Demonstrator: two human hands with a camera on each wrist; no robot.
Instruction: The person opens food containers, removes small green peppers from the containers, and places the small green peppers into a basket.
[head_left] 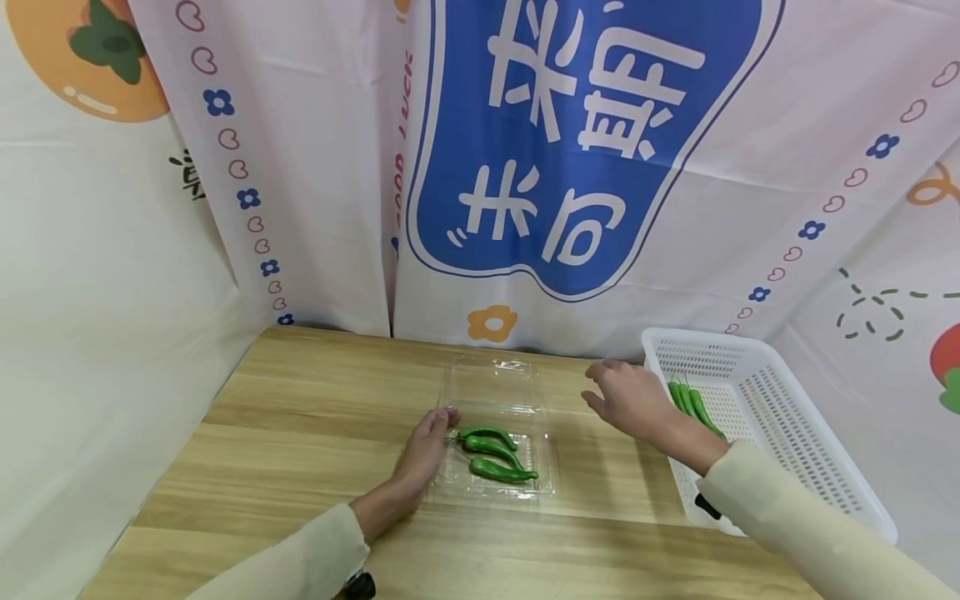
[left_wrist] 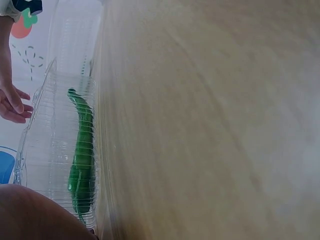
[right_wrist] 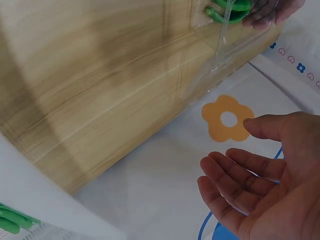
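Green peppers (head_left: 498,471) pack best side by side in a steadied box (head_left: 530,454), right hand (head_left: 630,400) fingers (right_wrist: 229,182) released (left hand (head_left: 422,454) grip unclear).

I note a table (head_left: 300,467) with a light wood-grain surface. Directly on it I record an opened clear plastic container (head_left: 491,385), centrally placed towards the back edge, and a white perforated basket (head_left: 795,417) at the right side.

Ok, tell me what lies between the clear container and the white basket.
Bare wooden tabletop, with the right hand held above that stretch; the head view shows it.
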